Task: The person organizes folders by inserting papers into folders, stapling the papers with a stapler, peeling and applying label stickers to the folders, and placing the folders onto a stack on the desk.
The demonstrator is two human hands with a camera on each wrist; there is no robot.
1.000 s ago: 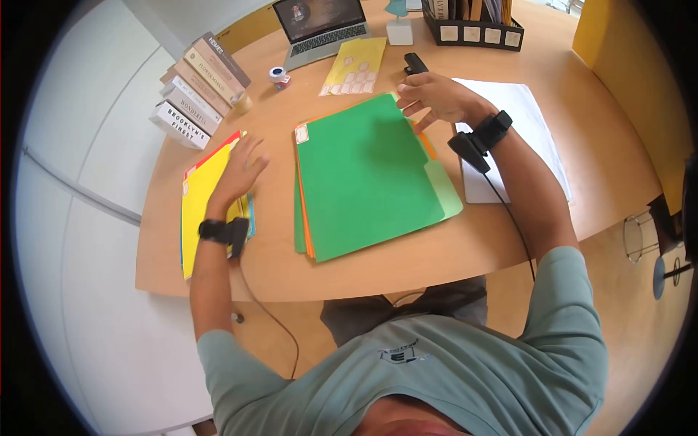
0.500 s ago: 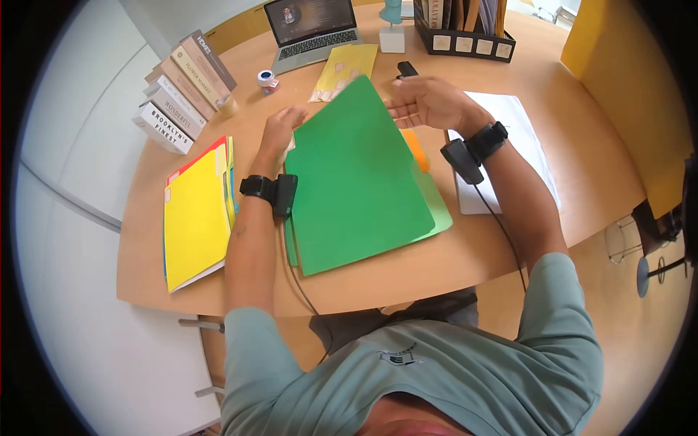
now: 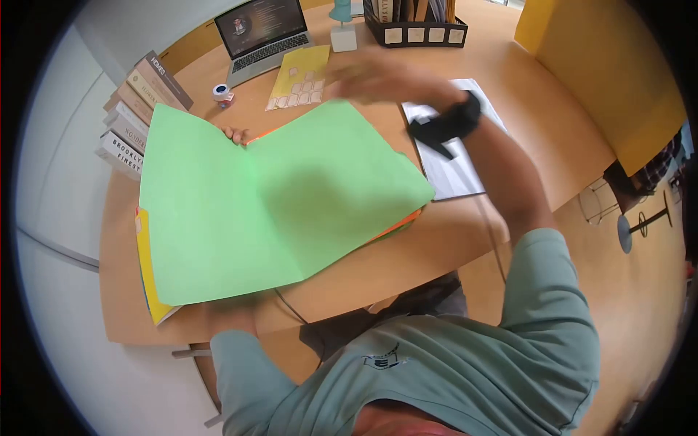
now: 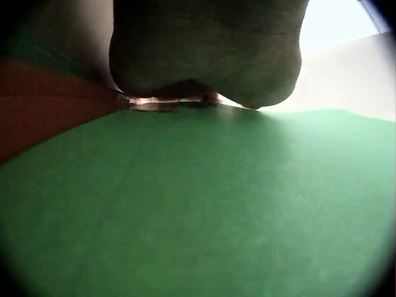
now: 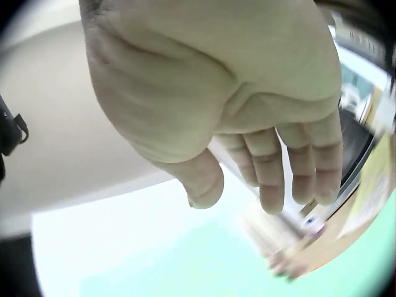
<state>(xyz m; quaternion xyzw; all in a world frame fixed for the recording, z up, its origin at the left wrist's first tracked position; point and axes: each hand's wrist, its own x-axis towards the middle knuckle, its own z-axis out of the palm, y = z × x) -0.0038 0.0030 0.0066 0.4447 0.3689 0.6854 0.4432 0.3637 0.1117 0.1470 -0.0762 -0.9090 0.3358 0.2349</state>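
A green folder (image 3: 211, 211) lies spread wide in the head view, its pale green inside facing up. My left hand (image 3: 234, 135) is mostly hidden behind the raised left cover, with curled fingers showing at the top edge near the fold. In the left wrist view, the palm (image 4: 207, 49) is against the darker green outside of the cover. Above the top right part of the folder, my right hand (image 3: 385, 78) is blurred and holds nothing. Its fingers (image 5: 269, 167) hang loosely, apart from the pale sheet below. Orange folder edges (image 3: 398, 224) peek out underneath.
Yellow folders (image 3: 147, 269) lie partly covered at left, near upright books (image 3: 138, 116). White papers (image 3: 454, 171) are at right. Behind stand a laptop (image 3: 265, 36), a tape roll (image 3: 222, 94), a label-covered yellow sheet (image 3: 298, 76) and a black organizer (image 3: 414, 35).
The green cover has swung open leftward, over the yellow folders, with my left hand going behind it. My right hand has moved up and left, over the folder's top edge.
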